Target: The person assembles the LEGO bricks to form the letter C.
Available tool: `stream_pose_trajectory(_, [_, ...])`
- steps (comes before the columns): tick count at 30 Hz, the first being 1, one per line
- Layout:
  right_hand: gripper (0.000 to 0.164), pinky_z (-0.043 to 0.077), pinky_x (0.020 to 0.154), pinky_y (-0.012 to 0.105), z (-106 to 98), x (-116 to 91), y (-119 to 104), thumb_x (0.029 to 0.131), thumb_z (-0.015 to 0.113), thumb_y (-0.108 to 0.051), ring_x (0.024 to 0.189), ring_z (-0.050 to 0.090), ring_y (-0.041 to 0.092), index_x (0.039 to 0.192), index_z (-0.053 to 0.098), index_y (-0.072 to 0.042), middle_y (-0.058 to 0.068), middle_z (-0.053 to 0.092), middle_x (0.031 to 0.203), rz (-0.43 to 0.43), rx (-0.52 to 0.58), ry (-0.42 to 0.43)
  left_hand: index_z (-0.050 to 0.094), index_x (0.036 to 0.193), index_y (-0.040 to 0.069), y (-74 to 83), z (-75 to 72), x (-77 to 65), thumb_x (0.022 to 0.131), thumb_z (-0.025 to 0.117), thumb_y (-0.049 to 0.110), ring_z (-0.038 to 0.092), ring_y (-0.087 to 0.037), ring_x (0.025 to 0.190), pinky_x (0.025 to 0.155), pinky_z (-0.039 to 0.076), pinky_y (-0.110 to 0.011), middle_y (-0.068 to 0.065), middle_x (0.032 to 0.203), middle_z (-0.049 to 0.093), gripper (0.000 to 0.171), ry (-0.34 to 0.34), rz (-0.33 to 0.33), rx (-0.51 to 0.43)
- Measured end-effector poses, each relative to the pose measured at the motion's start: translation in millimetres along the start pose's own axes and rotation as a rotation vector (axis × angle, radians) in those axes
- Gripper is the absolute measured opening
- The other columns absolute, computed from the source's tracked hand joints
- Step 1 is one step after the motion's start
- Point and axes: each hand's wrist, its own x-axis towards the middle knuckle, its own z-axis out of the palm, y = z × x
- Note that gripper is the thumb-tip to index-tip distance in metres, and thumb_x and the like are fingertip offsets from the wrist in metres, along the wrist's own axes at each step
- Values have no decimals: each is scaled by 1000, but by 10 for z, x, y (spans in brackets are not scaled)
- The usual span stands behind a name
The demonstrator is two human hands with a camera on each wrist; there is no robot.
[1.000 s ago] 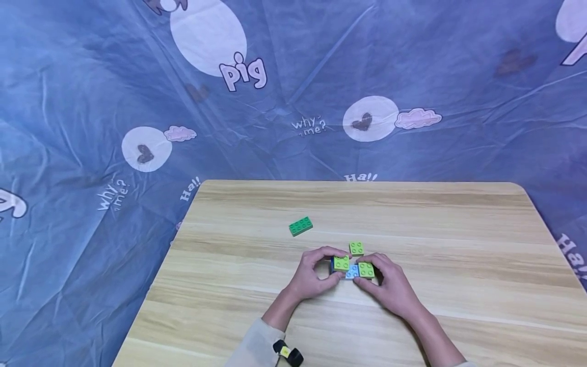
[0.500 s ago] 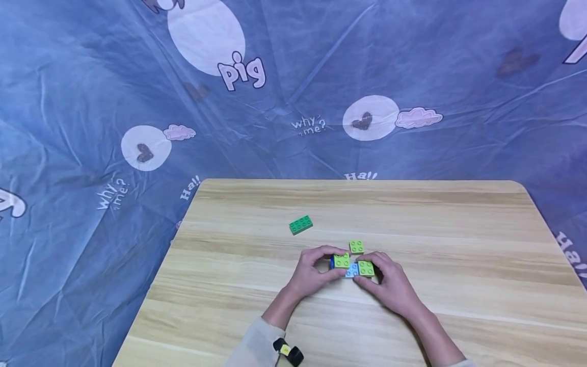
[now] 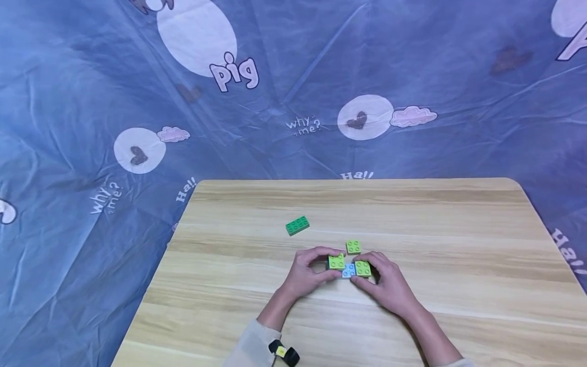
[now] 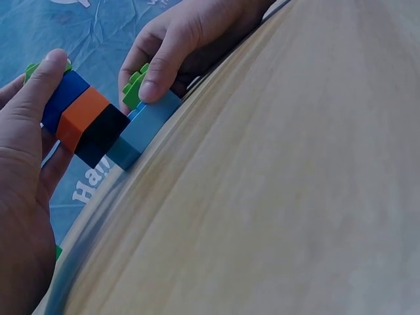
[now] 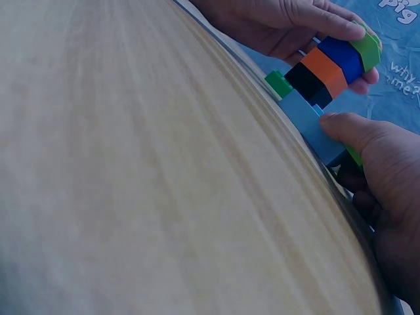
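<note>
My left hand (image 3: 308, 272) grips a stack of toy bricks between thumb and fingers. From the top down it has a lime green brick (image 3: 336, 262), a blue brick (image 4: 64, 98), an orange brick (image 4: 82, 118) and a black brick (image 4: 102, 136). The black one meets one end of a light blue brick (image 3: 348, 270) low on the table; whether they are joined I cannot tell. With thumb and fingers, my right hand (image 3: 387, 285) pinches a second lime green brick (image 3: 363, 268) seated on the light blue brick's other end. The thumb also touches the light blue brick (image 5: 315, 128).
A loose lime green brick (image 3: 353, 247) lies just beyond the hands. Farther back and left lies a longer dark green brick (image 3: 297, 225). The wooden table (image 3: 435, 219) ends at a blue printed cloth (image 3: 275, 148). A black strap (image 3: 284, 351) is near the left sleeve.
The head view has shifted slightly. The stack in my left hand has moved a touch left, and less of its blue side shows. My right hand keeps its hold.
</note>
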Motion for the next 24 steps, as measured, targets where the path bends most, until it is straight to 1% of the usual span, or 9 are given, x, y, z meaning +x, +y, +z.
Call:
stream_pose_trajectory(2, [43,51,92,25,1,4,-4,82,93,-20,111,65,14,120,73,-21,-13,72,116,-1,-4,-2,70,125,2,-4,-7,-4,79,88,-8,72,-22,118,93,62,-40,-19,122,75,50,2,0,8])
stream_pose_trajectory(5, [43,50,92,24,4,7,-5,82,93,-20,110,65,13,120,73,-22,-13,72,115,-1,-5,-3,70,123,0,-5,-11,-5,79,87,-9,72,-21,118,95,61,-40,-22,120,75,48,0,6,25])
stream_pose_trajectory(11, [43,48,95,23,4,6,-9,81,94,-20,111,65,13,119,73,-22,-13,71,115,12,-9,-3,68,123,-1,162,-18,51,80,85,-12,72,-21,117,93,62,-44,-24,119,74,47,2,3,32])
stream_pose_trajectory(13, [43,48,94,22,1,10,-14,81,94,-19,111,65,14,119,74,-21,-13,71,115,13,-11,-3,68,123,-1,187,-20,61,80,84,-12,73,-21,117,92,63,-45,-24,120,74,47,0,5,27])
stream_pose_trajectory(15, [43,48,93,22,-2,10,-19,81,94,-19,110,65,13,118,74,-20,-13,71,114,12,-12,-1,67,123,-2,170,-18,57,81,83,-13,72,-22,118,92,63,-45,-27,120,73,47,-5,10,18])
stream_pose_trajectory(18, [43,48,92,22,-5,8,-25,80,94,-18,110,65,14,118,74,-19,-12,72,114,10,-13,0,65,124,-3,193,-22,63,82,82,-14,72,-24,119,91,63,-47,-29,121,71,46,-13,11,-7])
stream_pose_trajectory(21, [43,48,93,21,-4,8,-30,80,94,-18,110,65,14,118,74,-18,-12,72,114,8,-15,-1,63,124,-4,235,-30,71,83,80,-15,71,-24,121,92,62,-48,-32,122,70,46,-22,11,-30])
stream_pose_trajectory(24, [42,48,94,21,-3,9,-23,81,94,-19,111,65,15,118,74,-18,-12,72,115,8,-14,-3,62,125,-4,241,-30,71,84,79,-17,70,-25,122,92,62,-50,-33,123,69,46,-27,9,-46])
